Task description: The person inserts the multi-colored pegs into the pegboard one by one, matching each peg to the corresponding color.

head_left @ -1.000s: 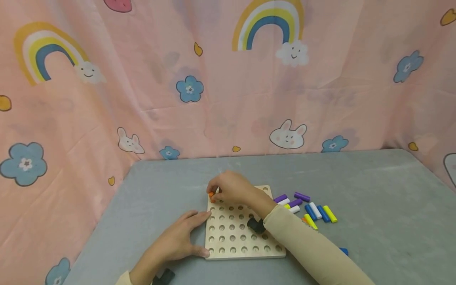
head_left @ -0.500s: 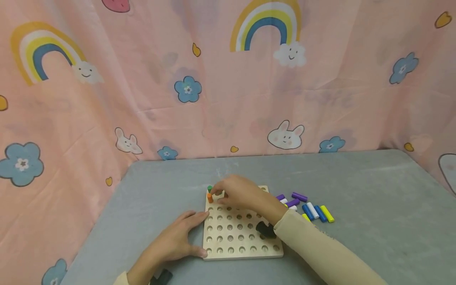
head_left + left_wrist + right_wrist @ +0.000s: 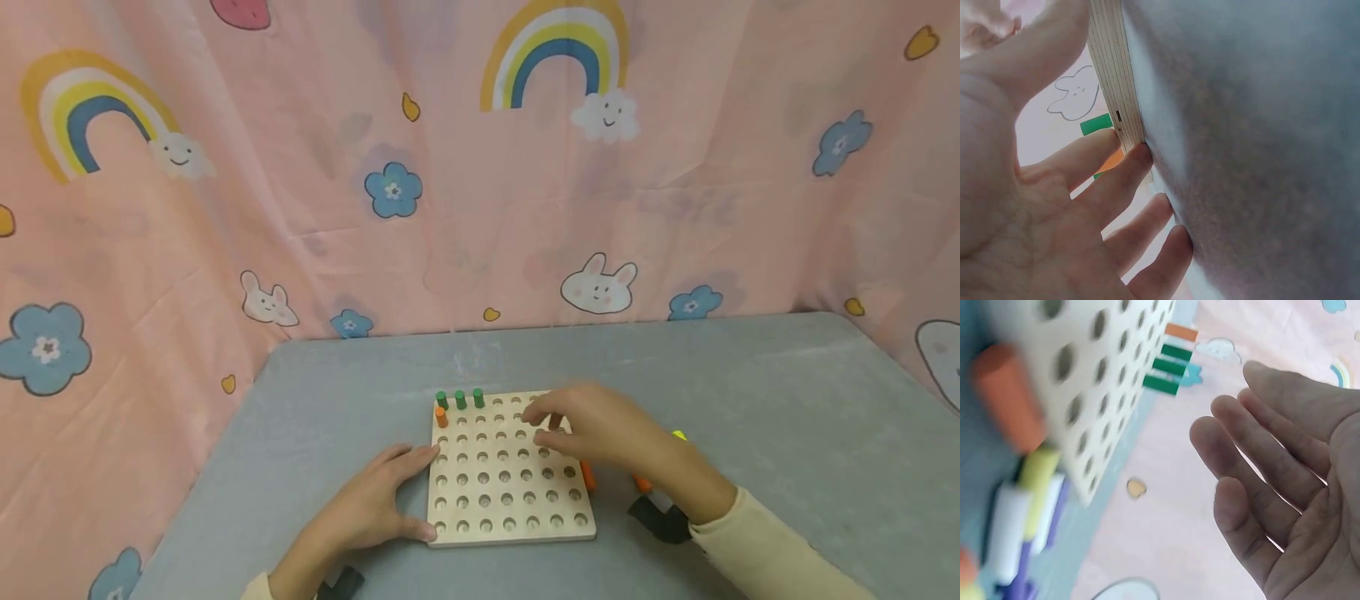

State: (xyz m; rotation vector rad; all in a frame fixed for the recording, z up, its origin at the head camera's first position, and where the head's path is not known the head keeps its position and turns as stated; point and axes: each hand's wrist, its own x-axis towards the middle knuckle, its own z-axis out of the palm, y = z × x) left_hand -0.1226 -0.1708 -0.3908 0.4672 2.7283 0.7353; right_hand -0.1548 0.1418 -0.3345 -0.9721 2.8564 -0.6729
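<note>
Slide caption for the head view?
Left hand touches the pegboard, right hand hovers empty; three green pegs and one orange peg are inserted.

My right hand (image 3: 603,425) is moving off the orange peg (image 3: 441,418), rightward across the board (image 3: 497,513), uncovering two more green pegs (image 3: 460,401).

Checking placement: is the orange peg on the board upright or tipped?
Upright: the orange peg stands on end in the board, and the right wrist view shows it parallel to the green pegs.
</note>
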